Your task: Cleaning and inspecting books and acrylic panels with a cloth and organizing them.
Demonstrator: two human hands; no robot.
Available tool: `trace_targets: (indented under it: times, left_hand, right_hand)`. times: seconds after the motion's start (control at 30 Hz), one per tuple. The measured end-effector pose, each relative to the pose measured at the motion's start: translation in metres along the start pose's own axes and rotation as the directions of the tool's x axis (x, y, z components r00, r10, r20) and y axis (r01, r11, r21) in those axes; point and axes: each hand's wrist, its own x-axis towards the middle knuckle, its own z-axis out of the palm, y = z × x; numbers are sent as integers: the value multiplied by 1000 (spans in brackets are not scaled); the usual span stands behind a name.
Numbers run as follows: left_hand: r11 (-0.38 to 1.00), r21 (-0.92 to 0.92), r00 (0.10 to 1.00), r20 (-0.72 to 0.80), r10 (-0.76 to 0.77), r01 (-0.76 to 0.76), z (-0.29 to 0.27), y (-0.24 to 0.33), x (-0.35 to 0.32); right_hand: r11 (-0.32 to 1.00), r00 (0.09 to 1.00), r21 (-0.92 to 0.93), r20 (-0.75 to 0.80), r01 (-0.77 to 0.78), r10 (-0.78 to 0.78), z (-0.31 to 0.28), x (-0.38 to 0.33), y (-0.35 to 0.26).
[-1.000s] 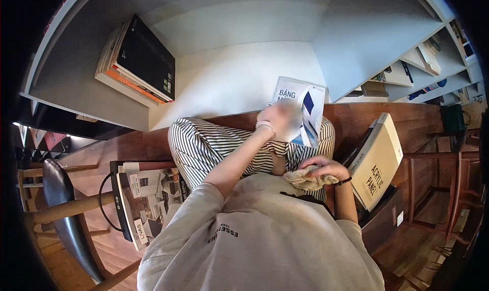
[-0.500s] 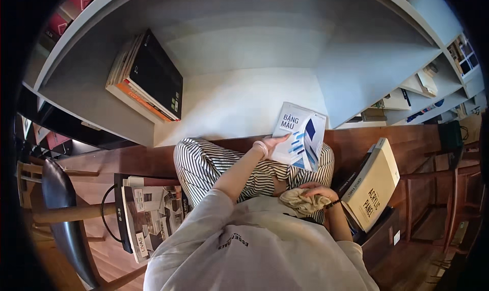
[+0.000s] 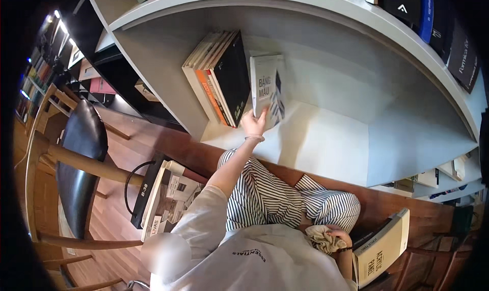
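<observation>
left hand (image 3: 254, 124): arm stretched up and forward into the shelf compartment, fingers spread flat against the lower front of the white book, touching it; whether the thumb wraps round the edge, cannot tell
white book (image 3: 267, 87): upright in the grey shelf compartment, cover with dark blue shapes facing out, leaning just beside the black book at the end of the row
row of books (image 3: 216, 85): several standing tilted at the left side of the compartment, pale and orange spines, a black book (image 3: 233, 82) outermost on the right
shelf (image 3: 331, 143): pale grey, curved by the lens, floor of this compartment bare to the right of the white book
right hand (image 3: 340, 236): low beside the lap, closed round a crumpled cream cloth (image 3: 321, 237), dark band at the wrist
hands: well apart, left high in the shelf, right down at the lap
tan book (image 3: 382, 247): thick, dark spine, standing just right of the right hand on the wooden floor
legs: striped trousers (image 3: 277, 199), folded, close to the shelf base
magazines (image 3: 165, 199): stack on the floor at the person's left, beside a black bag
chair (image 3: 76, 153): wooden frame, black seat, far left
</observation>
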Motion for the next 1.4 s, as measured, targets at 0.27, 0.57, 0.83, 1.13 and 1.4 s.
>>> trace_targets:
  times: [0.27, 0.57, 0.83, 1.13, 1.4]
  left_hand:
    - [938, 345, 866, -462, 191, -23, 1, -63, 27]
    - [989, 85, 860, -506, -59, 118, 40, -97, 30]
    - [883, 460, 807, -486, 336, -91, 26, -56, 30]
    - [928, 324, 975, 173, 136, -187, 49, -48, 1]
    - [932, 358, 997, -30, 69, -54, 30, -68, 25]
  right_hand:
    - [993, 989, 57, -108, -99, 105, -25, 6, 7]
    - [932, 953, 280, -131, -228, 273, -52, 3, 29]
    - [909, 941, 346, -156, -232, 300, -60, 3, 15]
    - [926, 989, 376, -124, -31, 83, -205, -23, 97]
    - [898, 990, 431, -65, -88, 128, -41, -9, 13]
